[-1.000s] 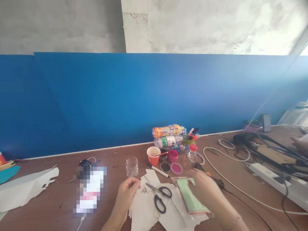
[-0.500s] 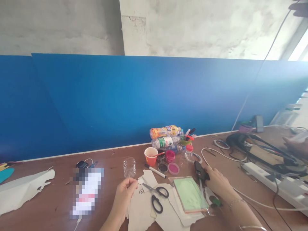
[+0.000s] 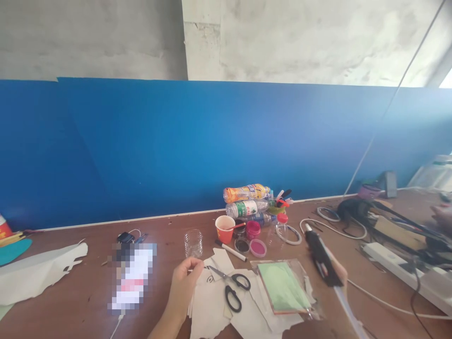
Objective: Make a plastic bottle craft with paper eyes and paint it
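Observation:
My left hand [image 3: 182, 282] is closed in a pinch beside the white paper pieces [image 3: 208, 313]. A small pale piece with a dark mark shows at its fingertips, too small to name. Black-handled scissors [image 3: 233, 287] lie spread on the paper, blades toward that hand. My right hand [image 3: 339, 270] is wrapped round a black hot glue gun [image 3: 319, 254], its light nozzle pointing away from me. A clear glue stick [image 3: 348, 308] juts from its back end. Left of the glue gun lies a plastic-wrapped pack of green paper [image 3: 282, 287].
Behind the paper stand a clear plastic cup [image 3: 193, 243], an orange paper cup [image 3: 225, 230] and open paint pots [image 3: 258, 248]. A marker [image 3: 231, 250] and several bottles [image 3: 247, 208] lie there. Left is a lit, blurred phone [image 3: 132, 280]; right, a power strip [image 3: 395, 268] with cables.
My right hand has lifted the glue gun off the table and tilted it, nozzle forward. My left hand keeps its pinch near the scissors. The view has shifted slightly.

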Motion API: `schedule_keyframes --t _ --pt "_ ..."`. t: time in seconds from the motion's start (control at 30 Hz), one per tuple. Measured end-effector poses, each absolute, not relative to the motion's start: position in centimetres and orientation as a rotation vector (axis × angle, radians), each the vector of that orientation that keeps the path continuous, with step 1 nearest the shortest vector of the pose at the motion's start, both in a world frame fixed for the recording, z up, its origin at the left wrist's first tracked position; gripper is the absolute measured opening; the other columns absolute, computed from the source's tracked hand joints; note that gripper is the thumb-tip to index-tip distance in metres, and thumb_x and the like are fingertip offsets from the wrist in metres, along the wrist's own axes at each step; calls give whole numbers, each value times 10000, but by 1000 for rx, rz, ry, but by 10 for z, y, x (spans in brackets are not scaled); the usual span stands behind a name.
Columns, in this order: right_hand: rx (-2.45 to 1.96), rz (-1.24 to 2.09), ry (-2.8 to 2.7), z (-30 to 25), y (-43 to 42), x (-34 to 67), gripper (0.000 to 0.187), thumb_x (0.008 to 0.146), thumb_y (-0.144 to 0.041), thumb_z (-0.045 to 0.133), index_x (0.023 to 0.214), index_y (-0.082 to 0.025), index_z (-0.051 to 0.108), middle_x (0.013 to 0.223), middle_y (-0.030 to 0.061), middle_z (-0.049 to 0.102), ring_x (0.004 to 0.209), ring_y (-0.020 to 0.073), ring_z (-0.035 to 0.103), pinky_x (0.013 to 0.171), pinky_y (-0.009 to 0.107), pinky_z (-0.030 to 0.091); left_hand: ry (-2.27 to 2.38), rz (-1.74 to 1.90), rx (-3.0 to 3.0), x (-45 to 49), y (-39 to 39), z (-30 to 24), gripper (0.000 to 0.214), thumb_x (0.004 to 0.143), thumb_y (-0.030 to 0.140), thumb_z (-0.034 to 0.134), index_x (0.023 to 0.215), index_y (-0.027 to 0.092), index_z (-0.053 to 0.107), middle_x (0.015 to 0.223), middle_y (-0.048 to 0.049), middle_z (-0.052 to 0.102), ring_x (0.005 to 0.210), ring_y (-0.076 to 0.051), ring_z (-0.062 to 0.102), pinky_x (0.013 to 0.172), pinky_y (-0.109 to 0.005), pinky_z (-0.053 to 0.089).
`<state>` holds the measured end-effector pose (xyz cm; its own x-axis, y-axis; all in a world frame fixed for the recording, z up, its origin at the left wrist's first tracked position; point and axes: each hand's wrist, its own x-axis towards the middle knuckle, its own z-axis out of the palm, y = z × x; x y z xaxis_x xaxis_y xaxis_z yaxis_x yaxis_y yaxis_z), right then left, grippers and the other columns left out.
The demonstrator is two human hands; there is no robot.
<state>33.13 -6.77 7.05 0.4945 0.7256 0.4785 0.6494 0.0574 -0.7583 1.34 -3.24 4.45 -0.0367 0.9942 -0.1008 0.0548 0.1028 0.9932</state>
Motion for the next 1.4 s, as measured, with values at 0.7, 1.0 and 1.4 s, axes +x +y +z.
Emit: schedule_keyframes --t 0.7,1.0,1.4 --pt "-1328 476 -1998 31 -56 201 76 674 -149 534 613 -194 531 689 27 559 688 183 555 603 265 394 1490 1166 1483 20 -36 51 239 714 384 534 571 203 597 618 -11 629 674 -206 564 686 -283 430" --pt "-1352 430 -2017 26 -56 200 88 661 -134 530 597 -192 513 684 26 555 677 178 552 605 265 382 1479 1159 1507 20 -34 47 233 721 378 534 578 204 594 627 -9 631 680 -205 568 682 -278 426" --pt "-1359 447 -2048 26 -54 203 89 653 -119 520 604 -192 515 689 28 553 693 179 561 605 258 378 1475 1168 1500 20 -35 48 222 732 358 536 586 200 591 630 1 618 692 -198 560 709 -281 421"
